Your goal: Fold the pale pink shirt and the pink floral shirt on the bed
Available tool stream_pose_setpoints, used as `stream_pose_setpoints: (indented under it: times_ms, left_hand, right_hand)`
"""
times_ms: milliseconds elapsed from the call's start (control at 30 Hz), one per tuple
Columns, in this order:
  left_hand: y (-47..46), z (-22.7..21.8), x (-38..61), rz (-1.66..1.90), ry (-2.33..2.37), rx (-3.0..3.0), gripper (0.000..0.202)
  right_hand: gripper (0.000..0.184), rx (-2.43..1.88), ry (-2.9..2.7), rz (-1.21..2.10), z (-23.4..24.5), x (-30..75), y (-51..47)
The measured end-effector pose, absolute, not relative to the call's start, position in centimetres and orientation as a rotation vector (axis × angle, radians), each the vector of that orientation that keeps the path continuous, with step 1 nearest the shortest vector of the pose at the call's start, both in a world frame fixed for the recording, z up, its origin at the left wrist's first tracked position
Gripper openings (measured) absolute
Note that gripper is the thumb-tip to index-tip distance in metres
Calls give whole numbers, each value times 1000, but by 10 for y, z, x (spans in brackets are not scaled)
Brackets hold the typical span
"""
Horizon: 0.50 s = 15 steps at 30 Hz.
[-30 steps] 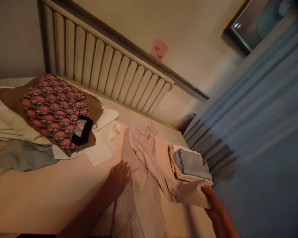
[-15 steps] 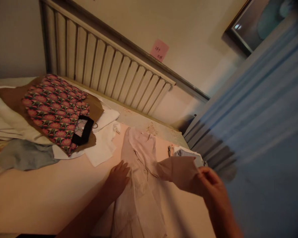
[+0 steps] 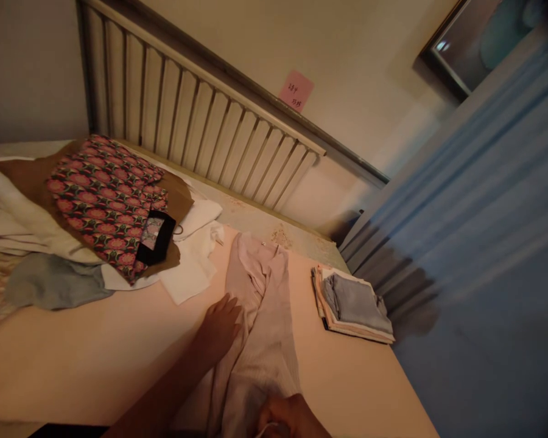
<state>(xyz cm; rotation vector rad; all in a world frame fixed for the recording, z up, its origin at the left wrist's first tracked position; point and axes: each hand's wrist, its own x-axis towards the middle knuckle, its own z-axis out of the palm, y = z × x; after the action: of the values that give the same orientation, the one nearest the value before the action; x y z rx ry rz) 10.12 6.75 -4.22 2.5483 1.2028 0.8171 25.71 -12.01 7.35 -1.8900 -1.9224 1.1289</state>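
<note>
A pale pink shirt (image 3: 260, 316) lies lengthwise on the bed (image 3: 95, 359), its sleeve folded in over the body. My left hand (image 3: 219, 325) rests flat on the shirt's left edge with fingers spread. My right hand (image 3: 290, 417) is at the bottom edge of the view, fingers curled on the shirt's lower end. A small stack of folded clothes (image 3: 351, 301), a grey-blue piece on top, sits to the right of the shirt.
A heap of unfolded clothes lies at the left: a red floral garment (image 3: 105, 201), white pieces (image 3: 192, 255) and a grey-green one (image 3: 50, 286). A slatted headboard (image 3: 201, 134) runs behind. A pink note (image 3: 296, 91) is on the wall. A blue curtain (image 3: 484, 243) hangs right.
My right hand carried the sleeve from the right side up and over onto the shirt's body, then came down to the shirt's lower end. My left hand stayed in place.
</note>
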Motion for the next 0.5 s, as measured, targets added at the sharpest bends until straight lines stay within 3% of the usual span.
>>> stream_pose_setpoints:
  times_ms: [333, 500]
  left_hand:
    - [69, -45, 102, 803, 1193, 2536, 39]
    - [69, -44, 101, 797, 1178, 2529, 39]
  right_hand:
    - [17, -1907, -1829, 1217, 101, 265, -125]
    - [14, -1884, -1921, 1055, 112, 266, -114]
